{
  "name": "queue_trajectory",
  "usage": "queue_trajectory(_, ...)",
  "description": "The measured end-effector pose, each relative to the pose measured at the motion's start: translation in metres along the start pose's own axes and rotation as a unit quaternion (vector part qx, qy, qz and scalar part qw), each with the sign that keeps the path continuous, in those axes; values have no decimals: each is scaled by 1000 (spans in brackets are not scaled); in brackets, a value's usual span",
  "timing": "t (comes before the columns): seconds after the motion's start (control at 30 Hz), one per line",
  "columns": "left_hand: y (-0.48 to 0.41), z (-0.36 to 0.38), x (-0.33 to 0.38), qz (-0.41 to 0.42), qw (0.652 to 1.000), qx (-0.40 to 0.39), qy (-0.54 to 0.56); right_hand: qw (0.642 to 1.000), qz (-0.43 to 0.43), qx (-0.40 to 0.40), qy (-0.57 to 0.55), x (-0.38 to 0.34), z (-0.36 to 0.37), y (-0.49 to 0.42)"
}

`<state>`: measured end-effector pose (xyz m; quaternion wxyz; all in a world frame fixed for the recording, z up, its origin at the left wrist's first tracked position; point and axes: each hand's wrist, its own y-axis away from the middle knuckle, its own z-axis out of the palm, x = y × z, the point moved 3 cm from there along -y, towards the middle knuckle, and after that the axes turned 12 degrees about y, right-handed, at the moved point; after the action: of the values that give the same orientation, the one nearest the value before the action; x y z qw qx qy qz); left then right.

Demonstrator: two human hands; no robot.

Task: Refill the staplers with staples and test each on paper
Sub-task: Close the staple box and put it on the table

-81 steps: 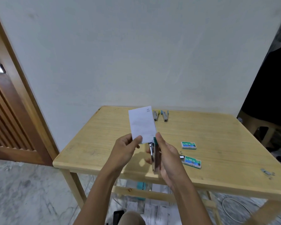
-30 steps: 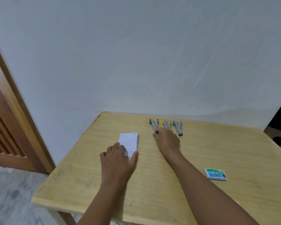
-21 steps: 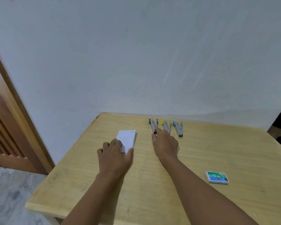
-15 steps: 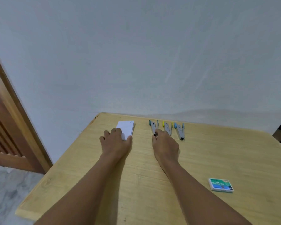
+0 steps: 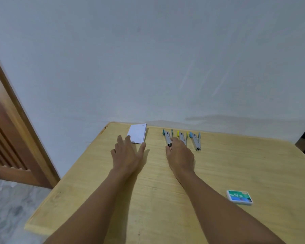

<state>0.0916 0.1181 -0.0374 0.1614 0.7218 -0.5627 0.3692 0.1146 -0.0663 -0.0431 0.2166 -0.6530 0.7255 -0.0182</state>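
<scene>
Left hand (image 5: 128, 154) flat, fingertips on paper (image 5: 137, 133).

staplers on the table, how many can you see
3, in a row along the table's far edge: the teal stapler at the right hand fingertips, the yellow stapler partly behind that hand, and the blue stapler rightmost. None looks hidden.

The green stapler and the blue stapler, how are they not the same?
The green stapler has green ends, the blue stapler has light blue ends. The green one is leftmost in the row, the blue one rightmost. The right hand touches the green one; the blue one lies untouched. Both lie splayed open on the table.
</scene>
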Motion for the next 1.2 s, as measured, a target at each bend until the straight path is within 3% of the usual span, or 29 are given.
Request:
queue_trajectory(0.13,59,-6,4,52,999,-11,13,993,10,-31,-111,4,-23,5)
queue_trajectory(0.33,106,-3,13,109,991,-27,65,974,-60,-52,-211,44,-104,80)
queue_trajectory(0.47,140,10,34,135,984,-49,110,980,-74,-33,-182,94,-144,137)
queue_trajectory(0.6,180,28,60,165,977,-76,113,990,-29,-18,-134,146,-160,175)
queue_trajectory(0.73,216,45,88,172,972,-102,119,992,-11,-115,-56,188,-153,192)
queue_trajectory(0.83,227,52,100,171,976,-106,84,989,-11,-139,-43,196,-141,197)
queue_trajectory(0.97,233,55,101,196,974,-107,40,995,-22,-98,1,195,-132,200)
queue_trajectory(1.2,232,59,99,236,962,-123,57,995,-27,-95,0,199,-129,201)
